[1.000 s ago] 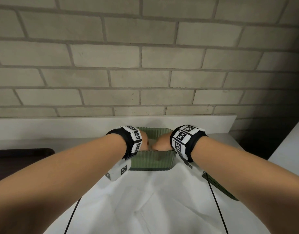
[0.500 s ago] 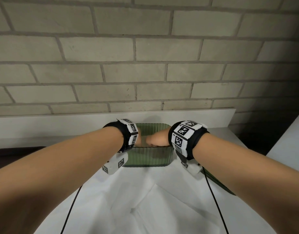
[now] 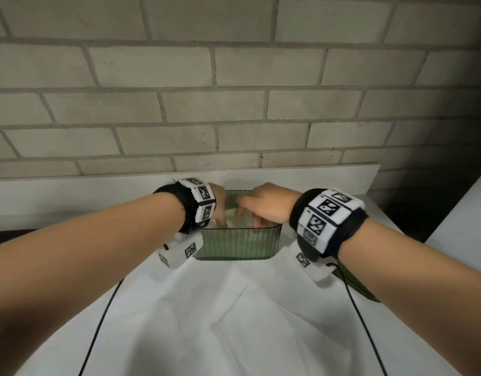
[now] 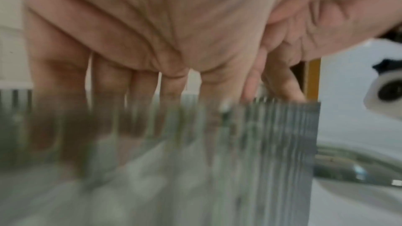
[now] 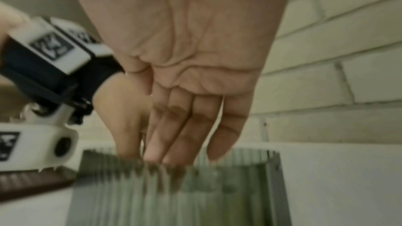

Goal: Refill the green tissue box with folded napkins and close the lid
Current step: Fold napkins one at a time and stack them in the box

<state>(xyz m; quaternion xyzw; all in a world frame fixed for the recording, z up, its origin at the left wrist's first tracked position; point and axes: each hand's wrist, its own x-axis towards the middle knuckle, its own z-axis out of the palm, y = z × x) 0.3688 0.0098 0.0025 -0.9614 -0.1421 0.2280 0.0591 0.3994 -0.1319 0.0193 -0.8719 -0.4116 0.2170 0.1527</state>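
The green ribbed tissue box [image 3: 236, 244] stands open at the back of the white cloth, with white napkins [image 3: 243, 222] inside. My left hand [image 3: 220, 210] and right hand [image 3: 257, 210] both reach down into it, fingers straight and pointing at the napkins. In the left wrist view the left hand [image 4: 141, 92] has its fingers [image 4: 108, 82] behind the ribbed box wall [image 4: 272, 143]. Through the right wrist view I see the right hand [image 5: 185, 135] dipping past the box [image 5: 217, 195] rim, beside the left hand [image 5: 121, 118]. The green lid [image 3: 361, 287] lies flat under my right forearm.
A brick wall [image 3: 234, 104] and a white ledge [image 3: 98, 191] stand close behind the box. A creased white cloth [image 3: 234, 321] covers the table in front. A dark surface [image 3: 6, 237] lies at the far left, and a white counter edge [image 3: 464, 213] at the right.
Both hands have risen a little inside the box and drawn apart. Their fingers now show above the rim, where before only the backs of the hands showed.
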